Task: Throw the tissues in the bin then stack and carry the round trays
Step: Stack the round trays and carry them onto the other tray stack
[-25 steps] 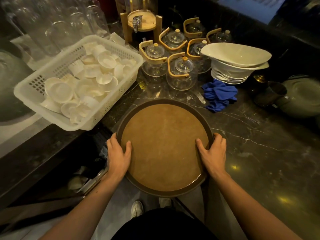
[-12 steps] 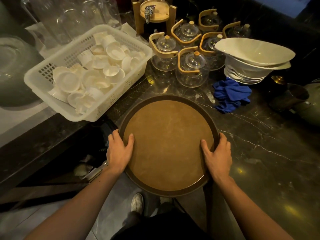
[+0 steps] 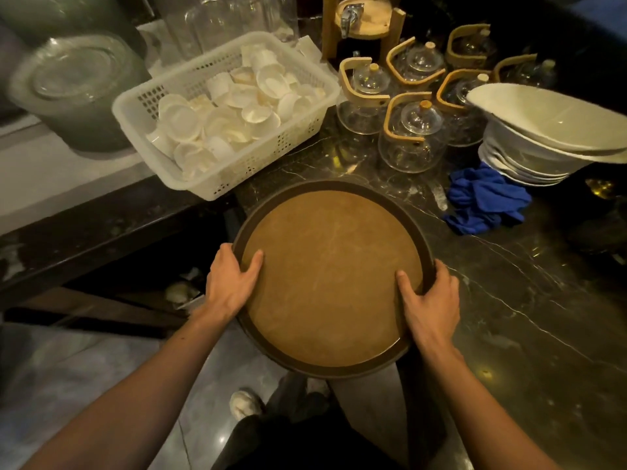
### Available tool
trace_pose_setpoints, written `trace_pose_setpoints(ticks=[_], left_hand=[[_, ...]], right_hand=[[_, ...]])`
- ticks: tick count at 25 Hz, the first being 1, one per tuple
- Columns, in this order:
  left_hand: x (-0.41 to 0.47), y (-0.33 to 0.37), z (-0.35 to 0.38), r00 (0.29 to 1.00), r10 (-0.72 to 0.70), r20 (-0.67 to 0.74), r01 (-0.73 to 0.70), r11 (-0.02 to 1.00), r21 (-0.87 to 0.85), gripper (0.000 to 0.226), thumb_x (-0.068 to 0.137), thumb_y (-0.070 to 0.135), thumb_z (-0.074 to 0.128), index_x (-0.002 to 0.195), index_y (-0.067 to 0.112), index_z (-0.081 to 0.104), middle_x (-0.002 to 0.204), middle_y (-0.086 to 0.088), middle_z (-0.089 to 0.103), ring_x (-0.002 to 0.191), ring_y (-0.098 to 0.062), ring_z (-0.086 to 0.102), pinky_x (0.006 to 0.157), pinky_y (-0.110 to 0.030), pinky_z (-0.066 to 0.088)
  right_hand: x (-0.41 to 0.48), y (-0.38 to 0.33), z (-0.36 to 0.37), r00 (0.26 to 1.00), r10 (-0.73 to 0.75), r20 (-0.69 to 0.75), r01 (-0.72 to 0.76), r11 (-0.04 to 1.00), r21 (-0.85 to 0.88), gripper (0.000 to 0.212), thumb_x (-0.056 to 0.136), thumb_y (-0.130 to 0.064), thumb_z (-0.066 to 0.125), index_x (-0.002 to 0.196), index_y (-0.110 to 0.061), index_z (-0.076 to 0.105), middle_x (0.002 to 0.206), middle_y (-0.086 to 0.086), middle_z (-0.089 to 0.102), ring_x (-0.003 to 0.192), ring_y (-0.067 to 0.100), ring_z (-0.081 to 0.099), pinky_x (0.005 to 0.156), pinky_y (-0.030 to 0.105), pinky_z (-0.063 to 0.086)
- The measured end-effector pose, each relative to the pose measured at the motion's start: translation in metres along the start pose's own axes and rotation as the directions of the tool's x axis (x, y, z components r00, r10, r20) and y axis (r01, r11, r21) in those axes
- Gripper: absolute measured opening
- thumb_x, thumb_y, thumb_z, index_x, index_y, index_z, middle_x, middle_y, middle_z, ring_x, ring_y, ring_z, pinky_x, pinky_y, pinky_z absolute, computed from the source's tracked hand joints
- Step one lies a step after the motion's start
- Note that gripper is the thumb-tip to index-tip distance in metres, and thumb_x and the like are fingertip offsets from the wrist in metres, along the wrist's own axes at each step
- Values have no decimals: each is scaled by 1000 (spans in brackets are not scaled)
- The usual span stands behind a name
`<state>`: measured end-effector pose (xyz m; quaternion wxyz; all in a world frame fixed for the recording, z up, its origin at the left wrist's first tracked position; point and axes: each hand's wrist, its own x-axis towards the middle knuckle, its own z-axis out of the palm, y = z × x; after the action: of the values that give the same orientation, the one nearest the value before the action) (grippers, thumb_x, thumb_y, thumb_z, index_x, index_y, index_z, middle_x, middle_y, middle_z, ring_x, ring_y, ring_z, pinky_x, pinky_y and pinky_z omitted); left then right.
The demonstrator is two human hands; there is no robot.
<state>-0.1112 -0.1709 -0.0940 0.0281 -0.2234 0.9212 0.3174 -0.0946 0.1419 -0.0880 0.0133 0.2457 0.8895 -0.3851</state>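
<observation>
A round tray [image 3: 330, 276] with a brown inner face and a dark rim sits at the near corner of the dark marble counter [image 3: 529, 300], its near part hanging over the edge above the floor. My left hand [image 3: 230, 283] grips the tray's left rim, thumb on the inner face. On the right rim my right hand [image 3: 429, 300] holds on the same way. Only the top tray's face shows; I cannot tell how many trays lie under it. No tissues or bin are in view.
A white plastic basket [image 3: 217, 184] of small white dishes stands left of the tray. Behind it are several glass teapots [image 3: 410, 140] with wooden handles, a stack of white bowls [image 3: 543, 144] and a blue cloth [image 3: 485, 201]. Glass plates [image 3: 74, 89] stand far left.
The view has shifted so the counter items sit further right and lower. Both hands stay on the tray's rims, and the tray appears drawn slightly nearer over the counter's edge.
</observation>
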Motion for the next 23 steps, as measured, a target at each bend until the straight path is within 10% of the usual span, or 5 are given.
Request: trace_pose_setpoints(ticks=[12,23], left_hand=[[-151,-117,-159,858,-224,-461,147,969,-197,59,78,62,61,115,17,49,112,-4,55,103,-23,54,86,-44,49],[-420,-262,-298,373,-538,-756,294,841,-454,41,78,38,71,109,13,59,101,-6,60,90,-24,56,72,-35,43]], right_hand=[[-121,-100,49,894,-416,167,394,907,152,75,80,-51,70,142,-20,43,124,7,53,116,26,53,96,49,47],[-376,-219,122,403,-790,462,726,583,365,76,78,-53,71,142,-23,41,131,6,52,120,27,51,98,49,46]])
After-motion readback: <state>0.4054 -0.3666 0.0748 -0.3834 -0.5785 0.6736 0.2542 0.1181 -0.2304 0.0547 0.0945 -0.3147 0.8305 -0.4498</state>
